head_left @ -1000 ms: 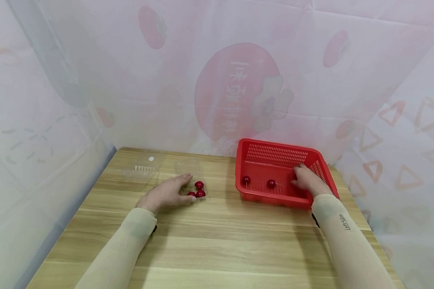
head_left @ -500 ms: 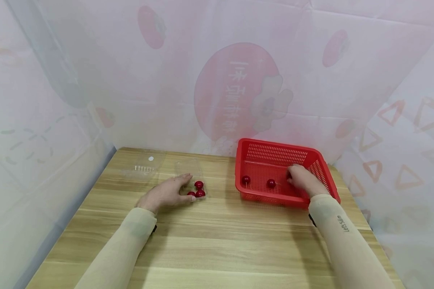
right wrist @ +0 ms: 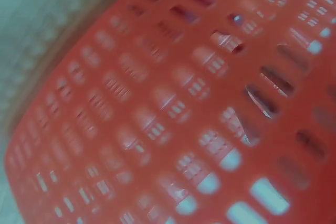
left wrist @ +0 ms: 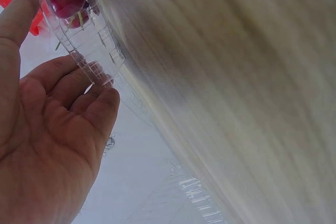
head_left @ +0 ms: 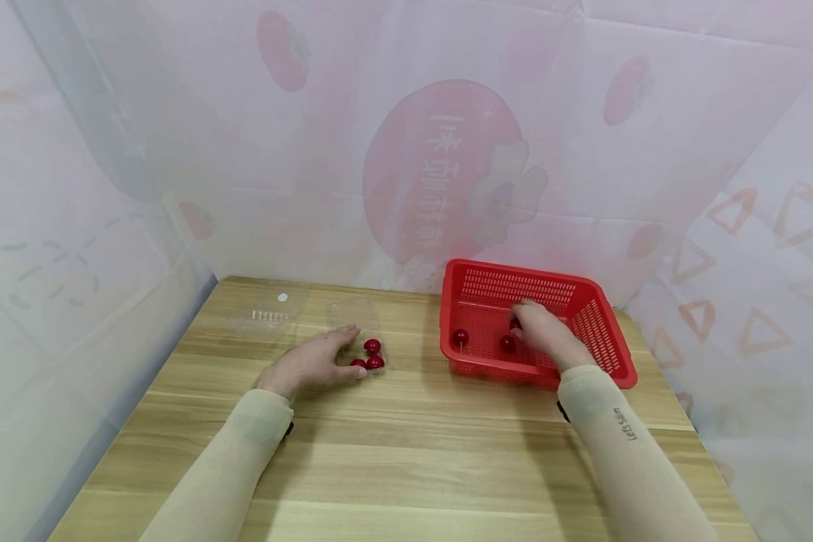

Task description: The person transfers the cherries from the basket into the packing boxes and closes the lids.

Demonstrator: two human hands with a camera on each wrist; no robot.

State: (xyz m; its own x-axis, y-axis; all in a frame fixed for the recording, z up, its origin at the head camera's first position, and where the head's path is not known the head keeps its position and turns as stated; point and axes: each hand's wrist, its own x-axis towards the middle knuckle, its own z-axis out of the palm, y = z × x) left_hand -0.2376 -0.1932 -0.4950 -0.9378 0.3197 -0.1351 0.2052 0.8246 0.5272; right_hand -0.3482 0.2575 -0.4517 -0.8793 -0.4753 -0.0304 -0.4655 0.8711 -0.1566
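Note:
My left hand (head_left: 312, 363) rests at the left side of a clear plastic box (head_left: 355, 312), thumb on the near side and fingers on the far side, holding it. Three dark red cherries (head_left: 373, 346) show inside the box. In the left wrist view, the fingertips and thumb meet the box wall (left wrist: 100, 40), with cherries (left wrist: 68, 1) behind the plastic. My right hand (head_left: 545, 331) reaches into a red basket (head_left: 603, 331) and pinches a cherry (head_left: 515, 323) at its fingertips, partly hidden. Two more cherries lie in the basket, one (head_left: 508, 344) just below that hand, another (head_left: 461, 336) at the left.
Another clear plastic piece (head_left: 271, 316) with a white round sticker lies at the table's back left. A printed pale curtain (head_left: 325, 188) hangs behind and beside the wooden table (head_left: 379, 452). The right wrist view is filled by the basket's slotted wall (right wrist: 157, 103).
My right hand has moved left inside the basket, from its right end towards the middle, and a cherry now shows at its fingertips. The left hand has stayed at the box.

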